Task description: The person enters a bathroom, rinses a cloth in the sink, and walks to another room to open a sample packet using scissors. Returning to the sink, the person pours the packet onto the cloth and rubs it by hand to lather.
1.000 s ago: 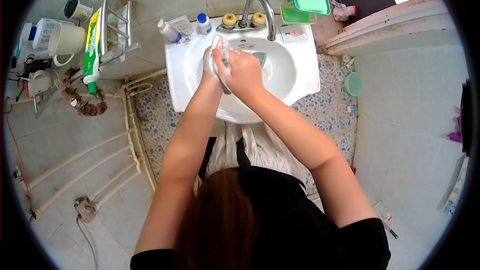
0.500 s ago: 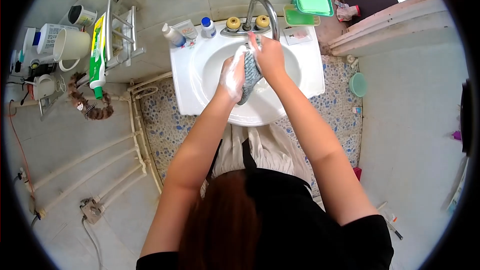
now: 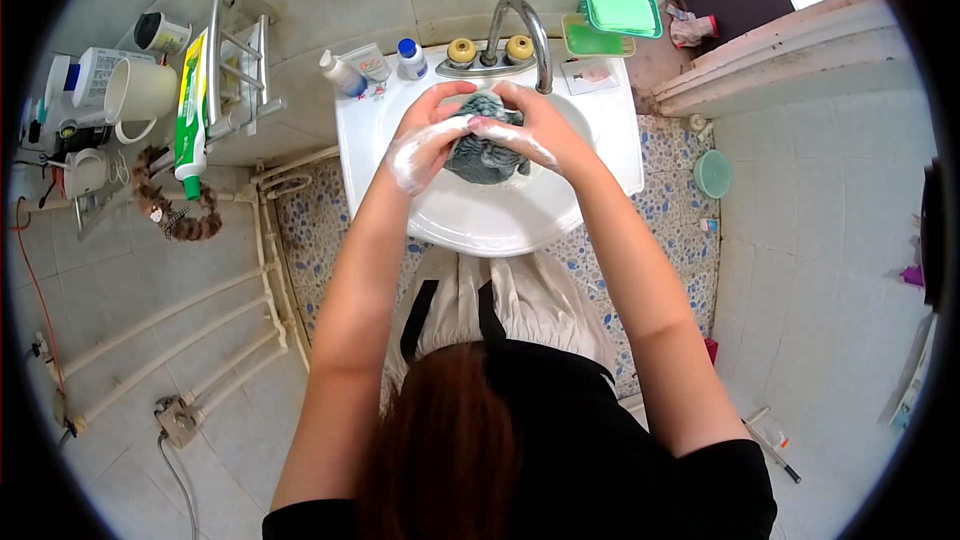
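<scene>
A grey knitted cloth item (image 3: 483, 162), bunched up, is between my two hands above the sink basin (image 3: 490, 225); its exact kind cannot be made out. White suds cover much of my left hand (image 3: 422, 148), whose fingers curl round the left side of the knit. On the other side my right hand (image 3: 535, 130) grips it, with foam along the thumb. Both thumbs lie on top and meet near the middle. Just behind the hands rises the curved chrome faucet (image 3: 515, 5), with two yellowish knobs at its base. The lower side of the cloth is hidden.
Bottles, including a blue-capped bottle (image 3: 411, 58), stand at the sink's back left. A green soap dish (image 3: 622, 10) sits at the back right. On the left wall, a metal rack (image 3: 215, 60) holds a toothpaste tube (image 3: 190, 130) and a cup (image 3: 140, 90).
My hands have spread apart and turned, thumbs now on top. The knitted cloth, earlier long and stretched upright between them, is now a wider bunched shape.
</scene>
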### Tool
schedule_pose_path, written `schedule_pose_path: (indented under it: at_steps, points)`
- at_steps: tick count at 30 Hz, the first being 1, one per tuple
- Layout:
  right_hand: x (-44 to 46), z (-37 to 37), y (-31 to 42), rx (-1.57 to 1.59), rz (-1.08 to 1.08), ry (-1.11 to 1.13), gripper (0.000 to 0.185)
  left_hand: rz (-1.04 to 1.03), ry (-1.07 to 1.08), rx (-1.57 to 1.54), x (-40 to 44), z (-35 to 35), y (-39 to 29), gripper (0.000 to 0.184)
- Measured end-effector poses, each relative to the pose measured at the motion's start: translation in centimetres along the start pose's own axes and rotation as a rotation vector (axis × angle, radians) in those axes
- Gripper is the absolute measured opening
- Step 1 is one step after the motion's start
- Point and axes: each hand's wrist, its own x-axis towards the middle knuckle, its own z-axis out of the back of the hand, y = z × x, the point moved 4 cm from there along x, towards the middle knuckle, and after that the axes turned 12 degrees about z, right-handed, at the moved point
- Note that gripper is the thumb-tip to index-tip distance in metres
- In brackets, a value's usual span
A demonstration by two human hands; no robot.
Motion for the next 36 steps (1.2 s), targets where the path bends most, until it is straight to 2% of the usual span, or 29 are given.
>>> schedule_pose_path:
  at_steps: [3, 4, 6, 9, 10, 14, 17, 18, 20, 23, 26, 29, 30, 31, 33, 34, 35, 36]
  points:
    - [0.0, 0.8, -0.5, 0.03, -0.176, -0.019, 0.044, 0.014, -0.057, 0.127, -0.3, -0.2, -0.2, 0.041]
    - [0.1, 1.0, -0.7, -0.009, -0.099, -0.082, 0.032, 0.038, -0.075, 0.171, -0.4, 0.0, -0.2, 0.04]
    - [-0.2, 1.1, -0.3, 0.104, -0.08, -0.113, 0.029, 0.134, -0.1, 0.177, 0.0, 0.7, 0.7, 0.033]
    - [-0.3, 1.2, -0.4, 0.221, -0.044, -0.141, 0.025, 0.117, -0.144, 0.45, 0.5, 1.8, 1.5, 0.025]
    - [-0.4, 1.1, -0.1, 0.282, -0.046, -0.155, 0.025, 0.078, -0.218, 0.359, 0.6, 2.1, 1.7, 0.02]
    - [-0.5, 1.1, -0.9, 0.4, -0.103, -0.198, 0.023, -0.057, -0.238, 0.141, -0.1, 1.3, 0.8, 0.019]
    - [-0.5, 1.2, 1.0, 0.539, 0.006, -0.239, 0.026, -0.024, -0.111, 0.062, -0.3, 1.2, 0.5, 0.019]
    - [-0.5, 1.2, 1.0, 0.534, 0.014, -0.243, 0.033, 0.025, -0.112, 0.042, -0.2, 0.9, 0.5, 0.019]
    - [-0.4, 1.2, 1.5, 0.518, 0.021, -0.169, 0.034, 0.121, -0.113, 0.002, -0.1, 0.0, 0.4, 0.017]
    - [-0.4, 0.9, 1.3, 0.483, 0.015, -0.16, 0.03, -0.14, -0.169, 0.349, -0.5, -0.6, 0.3, 0.017]
    - [-0.5, 0.6, 0.6, 0.488, -0.049, -0.232, 0.022, -0.179, -0.16, 0.21, -0.2, -0.4, 0.5, 0.014]
    - [0.0, 0.3, 0.9, 0.371, -0.024, -0.221, 0.015, -0.276, -0.17, 0.165, -0.1, -1.4, 0.4, 0.012]
    - [0.2, 0.0, 1.1, 0.393, 0.009, -0.276, 0.019, -0.274, -0.197, 0.145, 0.3, -1.4, 0.7, 0.012]
    - [0.2, -0.1, 0.9, 0.285, 0.02, -0.314, 0.021, -0.271, -0.227, 0.127, 0.5, -1.3, 0.8, 0.013]
    - [0.1, -0.7, 0.2, 0.076, 0.042, -0.387, 0.026, -0.257, -0.432, 0.068, 0.8, -1.4, 1.2, 0.017]
    - [-0.6, -1.5, 2.7, -0.136, 0.161, -0.431, 0.031, -0.224, -0.481, 0.115, 0.6, -1.8, 1.0, 0.025]
    - [-1.0, -3.0, 4.1, -0.378, 0.379, -0.456, 0.03, -0.183, -0.431, -0.082, 1.0, -1.6, 1.8, 0.027]
    - [-1.0, -3.4, 4.4, -0.497, 0.466, -0.474, 0.03, -0.14, -0.375, -0.277, 1.2, -1.9, 2.1, 0.03]
